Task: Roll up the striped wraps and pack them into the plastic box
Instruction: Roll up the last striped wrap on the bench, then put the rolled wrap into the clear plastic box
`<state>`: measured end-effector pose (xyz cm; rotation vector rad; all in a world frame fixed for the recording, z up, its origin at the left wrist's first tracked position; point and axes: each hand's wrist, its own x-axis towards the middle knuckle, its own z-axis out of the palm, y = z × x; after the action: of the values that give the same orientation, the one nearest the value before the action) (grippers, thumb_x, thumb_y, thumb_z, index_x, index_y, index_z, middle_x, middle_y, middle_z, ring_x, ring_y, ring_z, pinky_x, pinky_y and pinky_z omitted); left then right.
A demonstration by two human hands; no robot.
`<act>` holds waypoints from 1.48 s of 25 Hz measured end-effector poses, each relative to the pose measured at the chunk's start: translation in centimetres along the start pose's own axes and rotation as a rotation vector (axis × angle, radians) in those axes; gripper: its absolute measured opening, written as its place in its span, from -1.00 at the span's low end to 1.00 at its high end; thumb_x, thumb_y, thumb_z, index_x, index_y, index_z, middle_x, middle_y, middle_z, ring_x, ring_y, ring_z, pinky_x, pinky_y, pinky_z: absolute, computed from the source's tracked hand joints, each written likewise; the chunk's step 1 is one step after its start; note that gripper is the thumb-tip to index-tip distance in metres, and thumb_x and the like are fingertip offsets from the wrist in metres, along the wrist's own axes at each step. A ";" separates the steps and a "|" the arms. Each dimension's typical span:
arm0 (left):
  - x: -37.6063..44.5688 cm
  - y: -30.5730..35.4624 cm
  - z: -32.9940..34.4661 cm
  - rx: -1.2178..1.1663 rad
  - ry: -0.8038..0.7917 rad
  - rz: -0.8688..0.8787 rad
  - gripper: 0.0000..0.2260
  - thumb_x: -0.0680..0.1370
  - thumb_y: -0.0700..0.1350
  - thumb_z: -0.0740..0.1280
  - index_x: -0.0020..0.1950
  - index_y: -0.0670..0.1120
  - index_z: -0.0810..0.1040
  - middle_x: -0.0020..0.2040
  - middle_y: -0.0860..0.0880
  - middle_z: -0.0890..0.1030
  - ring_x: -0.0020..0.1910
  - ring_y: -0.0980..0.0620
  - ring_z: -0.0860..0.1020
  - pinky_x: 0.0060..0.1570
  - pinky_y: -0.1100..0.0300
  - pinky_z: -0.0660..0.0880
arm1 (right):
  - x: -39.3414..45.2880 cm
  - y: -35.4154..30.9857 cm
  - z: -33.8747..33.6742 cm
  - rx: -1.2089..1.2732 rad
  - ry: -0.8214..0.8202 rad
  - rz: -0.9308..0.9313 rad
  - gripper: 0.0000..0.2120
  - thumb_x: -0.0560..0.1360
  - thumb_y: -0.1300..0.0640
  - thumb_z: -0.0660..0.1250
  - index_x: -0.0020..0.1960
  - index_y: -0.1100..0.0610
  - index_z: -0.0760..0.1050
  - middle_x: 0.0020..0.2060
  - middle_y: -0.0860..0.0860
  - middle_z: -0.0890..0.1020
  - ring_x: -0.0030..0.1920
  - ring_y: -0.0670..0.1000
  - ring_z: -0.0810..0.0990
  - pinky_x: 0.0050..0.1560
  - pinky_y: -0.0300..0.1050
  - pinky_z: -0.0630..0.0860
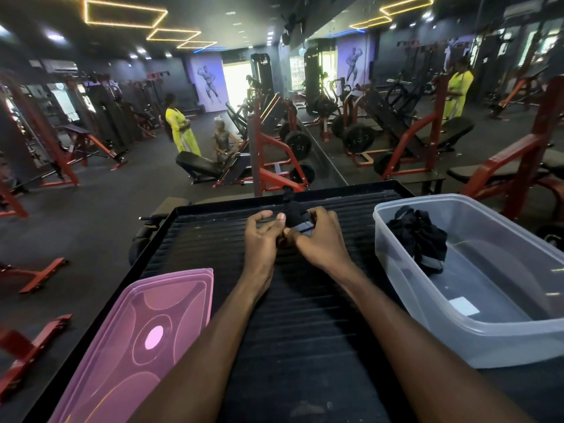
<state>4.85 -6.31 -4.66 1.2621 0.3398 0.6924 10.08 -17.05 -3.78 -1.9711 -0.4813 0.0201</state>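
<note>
At the far middle of the ribbed black platform [305,300], the two hands meet over one striped wrap [297,222]. The right hand [317,239] curls its fingers round the rolled end, where a pale stripe shows, and seems to keep the coil tight. The left hand [262,236] sits just beside it, thumb up against the fabric and fingers loosely bent; whether it truly pinches the wrap I cannot tell. The wrap's dark free tail runs away from the hands toward the platform's far edge, probably laid out straight so it feeds into the roll. I judge the rolling to be midway.

To the right stands the clear plastic box [476,331], open and within easy reach of the right hand. In its far end lies a bundle of dark wraps [418,239] with grey stripes, looking loose rather than neatly rolled. A small white label shows on its floor. The pink lid [137,340] lies flat at the near left, out of the way.
</note>
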 end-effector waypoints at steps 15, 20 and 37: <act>-3.1 0.9 8.3 0.496 -0.345 0.135 -0.91 0.58 -0.08 0.31 -0.10 0.08 0.52 -0.20 0.03 0.66 -0.20 0.01 0.64 -0.33 0.20 0.45 | -2.5 -7.1 -14.9 -0.288 0.086 -0.024 -0.55 0.33 -0.08 0.52 0.11 0.15 0.59 -0.03 0.03 0.64 0.01 0.08 0.60 0.07 0.07 0.56; -4.1 1.1 11.5 0.663 -0.391 0.099 -0.87 0.50 0.04 0.42 -0.11 0.02 0.54 -0.18 0.03 0.63 -0.15 -0.02 0.64 -0.20 0.10 0.54 | -4.1 -6.0 -21.0 -0.380 -0.011 0.053 -0.73 0.34 0.11 0.55 -0.10 0.27 0.63 -0.25 0.15 0.68 -0.33 0.04 0.57 -0.34 -0.07 0.47; -5.7 0.4 14.0 0.652 -0.351 -0.114 -0.80 0.48 -0.16 0.41 0.02 -0.12 0.43 -0.23 -0.14 0.70 -0.43 -0.06 0.67 -0.23 -0.01 0.68 | -4.7 3.0 -18.5 -0.725 -0.160 0.097 -0.75 0.19 0.10 0.51 -0.19 0.09 0.52 -0.25 0.05 0.61 -0.13 0.11 0.62 -0.21 -0.13 0.49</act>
<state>8.67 -20.46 -1.00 1.9327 0.3550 0.2477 10.92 -35.76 0.87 -2.7179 -0.5439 0.0735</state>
